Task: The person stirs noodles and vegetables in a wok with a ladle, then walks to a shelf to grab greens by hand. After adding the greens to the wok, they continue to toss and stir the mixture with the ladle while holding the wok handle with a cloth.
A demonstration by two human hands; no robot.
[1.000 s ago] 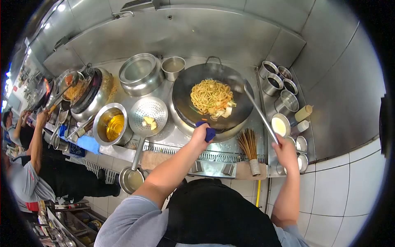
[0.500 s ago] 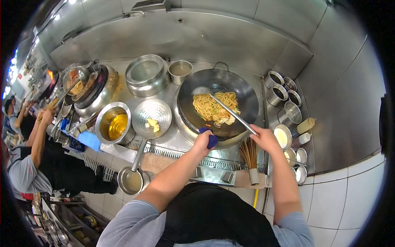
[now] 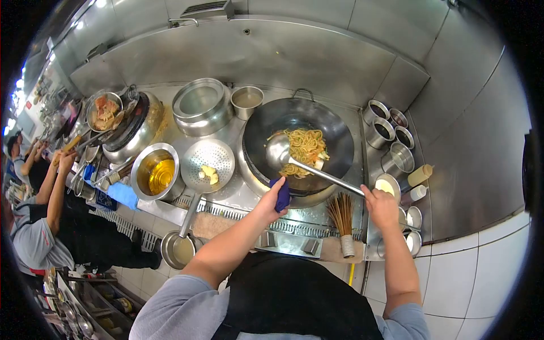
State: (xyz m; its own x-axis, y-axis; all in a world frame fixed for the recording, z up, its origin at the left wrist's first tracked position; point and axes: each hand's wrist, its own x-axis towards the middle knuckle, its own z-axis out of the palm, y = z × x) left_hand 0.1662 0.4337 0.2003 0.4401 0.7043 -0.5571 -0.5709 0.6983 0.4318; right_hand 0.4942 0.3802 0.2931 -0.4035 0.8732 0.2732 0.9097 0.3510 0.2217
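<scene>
A large dark wok point(image 3: 335, 133) sits on the stove in front of me, with noodles point(image 3: 306, 144) and bits of vegetable in it. My left hand point(image 3: 272, 200) grips the wok's near edge through a folded purple cloth point(image 3: 283, 195). Closed around the handle of a long steel ladle point(image 3: 334, 179) is my right hand point(image 3: 382, 208), held to the right of the wok. The ladle's bowl rests inside the wok, at the left side of the noodles.
Left of the wok are a perforated strainer point(image 3: 220, 154) with pale yellow pieces, a pot of oil point(image 3: 139, 175) and a lidded steel pot point(image 3: 198, 122). A bamboo brush point(image 3: 341, 218) lies at the front. Seasoning containers point(image 3: 398, 158) line the right. A co-worker point(image 3: 42, 238) stands at left.
My right hand has moved right and down with the ladle, whose bowl now faces up at the noodles' left. The noodles are bunched closer together. The co-worker's strainer of food has shifted.
</scene>
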